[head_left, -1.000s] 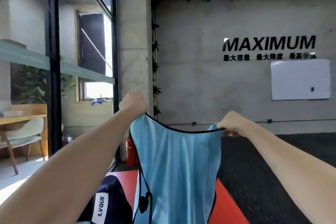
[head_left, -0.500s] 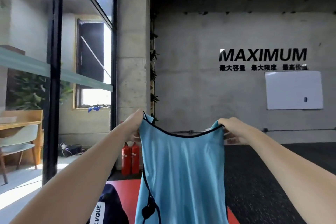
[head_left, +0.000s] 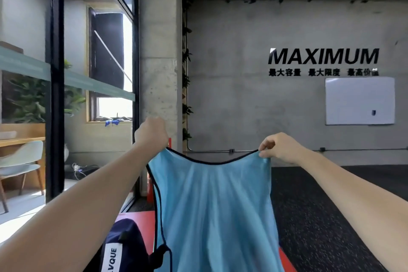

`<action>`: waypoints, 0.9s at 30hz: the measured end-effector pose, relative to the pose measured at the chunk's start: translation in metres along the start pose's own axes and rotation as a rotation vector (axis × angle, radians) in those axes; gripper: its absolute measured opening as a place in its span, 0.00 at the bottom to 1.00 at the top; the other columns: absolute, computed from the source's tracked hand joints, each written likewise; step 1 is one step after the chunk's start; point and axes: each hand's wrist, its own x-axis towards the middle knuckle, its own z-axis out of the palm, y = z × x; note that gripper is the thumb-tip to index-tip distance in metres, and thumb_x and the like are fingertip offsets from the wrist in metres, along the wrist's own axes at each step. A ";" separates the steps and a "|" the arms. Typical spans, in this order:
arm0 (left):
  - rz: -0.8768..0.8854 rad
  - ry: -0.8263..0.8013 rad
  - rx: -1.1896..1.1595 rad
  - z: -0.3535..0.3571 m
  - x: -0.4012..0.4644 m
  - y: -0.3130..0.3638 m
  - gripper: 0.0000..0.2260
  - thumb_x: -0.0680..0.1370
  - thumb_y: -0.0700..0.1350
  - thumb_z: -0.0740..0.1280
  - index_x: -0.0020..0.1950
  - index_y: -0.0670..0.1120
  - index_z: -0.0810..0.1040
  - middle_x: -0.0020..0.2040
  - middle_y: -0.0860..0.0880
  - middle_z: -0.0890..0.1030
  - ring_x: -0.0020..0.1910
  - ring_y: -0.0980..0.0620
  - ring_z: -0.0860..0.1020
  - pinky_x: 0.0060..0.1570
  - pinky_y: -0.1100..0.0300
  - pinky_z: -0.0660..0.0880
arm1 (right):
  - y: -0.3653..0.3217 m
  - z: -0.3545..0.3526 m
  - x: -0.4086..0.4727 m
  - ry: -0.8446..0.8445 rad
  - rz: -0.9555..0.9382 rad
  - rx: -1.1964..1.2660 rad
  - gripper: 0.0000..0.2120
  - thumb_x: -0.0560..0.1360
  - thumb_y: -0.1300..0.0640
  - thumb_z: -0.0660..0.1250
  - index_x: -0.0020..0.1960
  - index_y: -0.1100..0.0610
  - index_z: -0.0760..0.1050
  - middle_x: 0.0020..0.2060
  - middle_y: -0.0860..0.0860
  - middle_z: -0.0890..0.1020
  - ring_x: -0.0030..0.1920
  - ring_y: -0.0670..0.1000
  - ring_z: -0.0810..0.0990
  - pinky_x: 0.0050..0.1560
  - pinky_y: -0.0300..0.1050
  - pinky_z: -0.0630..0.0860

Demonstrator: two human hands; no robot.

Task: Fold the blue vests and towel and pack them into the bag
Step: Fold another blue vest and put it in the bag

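Held up at arm's length, well off the floor: one blue vest (head_left: 216, 212), hanging free from its top edge and filling the view from centre down to 6 o'clock. Left hand (head_left: 151, 133) fisted tight on the upper corner at about 11 o'clock of the cloth; right hand (head_left: 279, 147) pinched shut on the opposite corner at about 1 o'clock, thumb and fingertips (head_left: 263, 154) nipping the dark binding. Spread wide, probably to let the weight of the fabric pull out creases and square the piece before any fold; the shallow sag of the black-trimmed edge between the two grips suggests tension only partly taken up. Lower hem out of frame, so no telling whether the bottom hangs straight.

Down at 7 o'clock, just beside the vest's left edge: the bag (head_left: 123, 249), dark navy with a white label, sitting on a red mat (head_left: 141, 221), close by presumably so that a folded piece can go straight in. Mouth of the bag not visible; contents impossible to judge. No towel and no second vest in sight.

Judged stage: early, fold not yet begun. Likely risk: thin slippery cloth sliding askew once halved.
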 end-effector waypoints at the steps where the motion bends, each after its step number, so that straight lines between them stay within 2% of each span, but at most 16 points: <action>1: 0.027 -0.015 0.072 0.009 0.004 0.001 0.09 0.75 0.34 0.64 0.36 0.42 0.71 0.37 0.46 0.73 0.36 0.47 0.74 0.33 0.56 0.69 | 0.003 0.008 0.007 -0.008 -0.018 -0.122 0.05 0.71 0.56 0.78 0.42 0.51 0.82 0.38 0.46 0.82 0.40 0.47 0.79 0.40 0.39 0.75; 3: 0.052 -0.109 0.146 0.037 0.015 0.003 0.09 0.75 0.35 0.64 0.37 0.43 0.68 0.40 0.47 0.73 0.36 0.47 0.73 0.36 0.55 0.70 | 0.012 0.028 0.024 -0.039 -0.052 -0.263 0.04 0.72 0.57 0.76 0.42 0.51 0.81 0.39 0.45 0.81 0.41 0.47 0.81 0.45 0.42 0.78; 5: 0.067 -0.242 0.193 0.071 0.027 0.003 0.04 0.74 0.36 0.63 0.39 0.43 0.71 0.43 0.46 0.77 0.33 0.49 0.71 0.36 0.55 0.71 | 0.024 0.052 0.041 -0.078 -0.049 -0.273 0.03 0.72 0.60 0.73 0.43 0.54 0.80 0.36 0.48 0.84 0.34 0.47 0.84 0.41 0.43 0.79; 6: 0.095 -0.287 0.215 0.089 0.032 0.002 0.02 0.74 0.38 0.62 0.43 0.41 0.74 0.46 0.45 0.78 0.34 0.48 0.72 0.37 0.55 0.71 | 0.031 0.067 0.050 -0.093 -0.036 -0.246 0.03 0.73 0.63 0.72 0.43 0.55 0.80 0.34 0.51 0.85 0.31 0.47 0.84 0.38 0.43 0.80; 8: 0.132 -0.364 0.271 0.127 0.037 0.003 0.07 0.78 0.41 0.63 0.51 0.40 0.78 0.52 0.45 0.80 0.45 0.45 0.79 0.41 0.55 0.73 | 0.046 0.097 0.067 -0.090 -0.011 -0.196 0.05 0.73 0.66 0.68 0.43 0.57 0.79 0.32 0.54 0.85 0.30 0.49 0.85 0.32 0.44 0.80; 9: 0.138 -0.383 0.262 0.143 0.038 0.008 0.09 0.79 0.43 0.64 0.54 0.40 0.80 0.53 0.45 0.80 0.49 0.45 0.80 0.42 0.56 0.74 | 0.053 0.113 0.075 -0.075 -0.002 -0.179 0.06 0.74 0.66 0.67 0.42 0.57 0.78 0.33 0.54 0.84 0.32 0.50 0.85 0.33 0.44 0.81; 10: 0.138 -0.406 0.251 0.160 0.037 0.010 0.10 0.78 0.45 0.66 0.55 0.41 0.81 0.51 0.46 0.80 0.49 0.46 0.81 0.41 0.57 0.74 | 0.062 0.130 0.085 -0.059 0.005 -0.174 0.06 0.74 0.66 0.66 0.42 0.57 0.78 0.34 0.53 0.84 0.34 0.51 0.85 0.36 0.45 0.82; 13: 0.015 -0.433 0.031 0.230 0.051 0.000 0.06 0.73 0.41 0.73 0.45 0.38 0.80 0.40 0.46 0.80 0.40 0.48 0.81 0.30 0.60 0.72 | 0.088 0.176 0.112 -0.042 0.025 -0.198 0.08 0.77 0.65 0.64 0.51 0.58 0.81 0.48 0.55 0.83 0.46 0.56 0.84 0.46 0.45 0.78; 15: -0.042 -0.337 -0.196 0.270 0.055 -0.007 0.02 0.73 0.35 0.69 0.44 0.39 0.80 0.45 0.42 0.82 0.38 0.48 0.80 0.29 0.61 0.73 | 0.105 0.204 0.130 -0.084 0.029 -0.235 0.16 0.78 0.64 0.64 0.65 0.60 0.77 0.62 0.57 0.79 0.60 0.58 0.79 0.57 0.43 0.72; 17: -0.021 -0.309 -0.311 0.301 0.056 -0.011 0.10 0.74 0.36 0.68 0.55 0.41 0.80 0.55 0.43 0.81 0.46 0.48 0.79 0.41 0.61 0.74 | 0.119 0.229 0.140 -0.176 0.036 -0.204 0.30 0.77 0.63 0.67 0.78 0.59 0.64 0.73 0.57 0.70 0.71 0.56 0.70 0.65 0.42 0.66; 19: 0.017 -0.367 -0.356 0.328 0.050 -0.016 0.22 0.75 0.37 0.69 0.69 0.44 0.74 0.61 0.43 0.79 0.57 0.45 0.78 0.50 0.60 0.72 | 0.133 0.253 0.144 -0.256 0.047 -0.133 0.37 0.77 0.61 0.69 0.81 0.53 0.55 0.77 0.54 0.64 0.72 0.56 0.69 0.57 0.39 0.70; 20: 0.019 -0.403 -0.361 0.340 0.044 -0.021 0.25 0.75 0.38 0.69 0.72 0.45 0.71 0.61 0.43 0.78 0.58 0.44 0.77 0.50 0.59 0.71 | 0.141 0.264 0.143 -0.291 0.054 -0.116 0.38 0.77 0.60 0.69 0.81 0.52 0.56 0.77 0.53 0.64 0.70 0.55 0.72 0.54 0.38 0.72; 23: 0.008 -0.477 -0.379 0.364 0.015 -0.039 0.25 0.75 0.38 0.67 0.72 0.46 0.70 0.57 0.44 0.79 0.55 0.45 0.78 0.50 0.56 0.76 | 0.163 0.298 0.126 -0.338 0.075 -0.136 0.32 0.76 0.57 0.70 0.77 0.52 0.65 0.72 0.50 0.72 0.62 0.52 0.78 0.59 0.41 0.72; 25: 0.003 -0.535 -0.378 0.369 -0.017 -0.051 0.24 0.76 0.39 0.67 0.72 0.48 0.71 0.59 0.44 0.80 0.51 0.46 0.79 0.50 0.52 0.80 | 0.177 0.319 0.101 -0.357 0.084 -0.115 0.27 0.76 0.55 0.71 0.73 0.52 0.70 0.67 0.49 0.77 0.61 0.50 0.78 0.59 0.39 0.70; 27: 0.014 -0.606 -0.385 0.369 -0.057 -0.063 0.22 0.77 0.40 0.65 0.71 0.50 0.71 0.58 0.46 0.80 0.44 0.48 0.80 0.44 0.51 0.81 | 0.187 0.336 0.065 -0.418 0.081 -0.094 0.22 0.76 0.55 0.71 0.69 0.50 0.73 0.61 0.47 0.79 0.59 0.50 0.79 0.59 0.40 0.72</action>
